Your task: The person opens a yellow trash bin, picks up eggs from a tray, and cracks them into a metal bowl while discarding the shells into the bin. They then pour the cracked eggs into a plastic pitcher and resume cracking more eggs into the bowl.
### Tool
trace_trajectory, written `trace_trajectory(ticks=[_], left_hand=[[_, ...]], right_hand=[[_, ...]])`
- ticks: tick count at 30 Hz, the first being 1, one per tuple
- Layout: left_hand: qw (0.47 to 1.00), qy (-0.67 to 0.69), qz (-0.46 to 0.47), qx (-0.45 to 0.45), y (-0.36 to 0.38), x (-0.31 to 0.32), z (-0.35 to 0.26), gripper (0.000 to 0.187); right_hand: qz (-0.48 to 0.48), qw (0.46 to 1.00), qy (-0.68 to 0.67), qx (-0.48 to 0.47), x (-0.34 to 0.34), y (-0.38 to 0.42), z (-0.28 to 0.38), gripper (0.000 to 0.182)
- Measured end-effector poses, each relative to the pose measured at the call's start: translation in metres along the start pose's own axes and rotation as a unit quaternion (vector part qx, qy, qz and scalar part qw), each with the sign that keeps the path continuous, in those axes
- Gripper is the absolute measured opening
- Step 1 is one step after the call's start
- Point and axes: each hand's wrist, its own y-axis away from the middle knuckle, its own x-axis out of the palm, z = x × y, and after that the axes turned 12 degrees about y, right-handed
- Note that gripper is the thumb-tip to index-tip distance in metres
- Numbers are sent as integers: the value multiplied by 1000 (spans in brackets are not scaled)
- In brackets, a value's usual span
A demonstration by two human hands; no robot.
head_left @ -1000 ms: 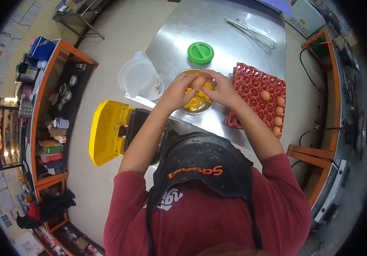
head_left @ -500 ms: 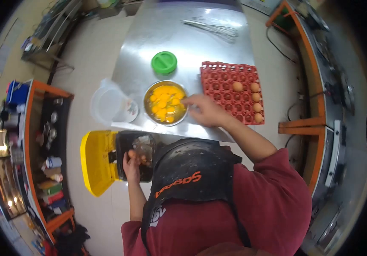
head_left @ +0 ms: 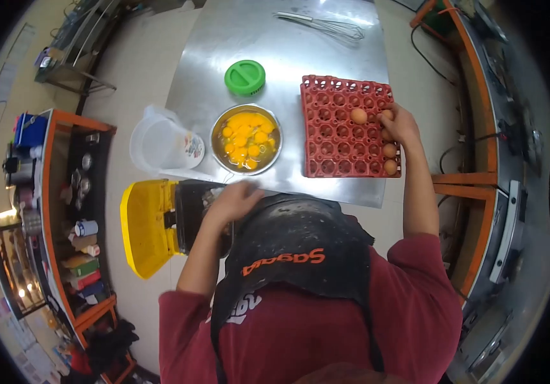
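My right hand [head_left: 401,123] is at the right side of the red egg tray [head_left: 345,151], its fingers closed around a brown egg [head_left: 387,114] in the far part of the right column. Another egg [head_left: 359,116] sits just left of it, and more eggs [head_left: 390,150] line the same column nearer me. My left hand [head_left: 236,200], smeared by motion, hovers by the table's front edge above the apron; its fingers do not show clearly. Beyond it stands a steel bowl [head_left: 279,153] holding several cracked eggs with yellow yolks [head_left: 247,136].
A clear plastic jug [head_left: 153,144] stands left of the bowl, a green lid [head_left: 245,77] behind it. A whisk [head_left: 323,25] lies at the far end of the steel table [head_left: 224,38]. Below the front left edge is a bin with its yellow lid [head_left: 144,227] open.
My right hand has gone from the bowl's rim to the egg tray and closed on an egg. My left hand, which was over the bin with eggshell, has risen toward the table edge.
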Motion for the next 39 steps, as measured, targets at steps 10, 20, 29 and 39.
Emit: trace_trajectory(ticks=[10,20,29,39], left_hand=[[914,-177,-132,340,-170,98,-175,49],[919,-129,-123,352,-234,112,-177,53],[893,397,111,179,-184,92,-182,45],[945,212,-8,250,-181,84,-183,42]], right_hand=[[35,831,-531,159,-3,98,19,44],[-29,794,-600,97,-25,79,25,30],[-235,893,-359,-137,2,54,49,42],[-185,813,-548,-66,1,57,75,28]])
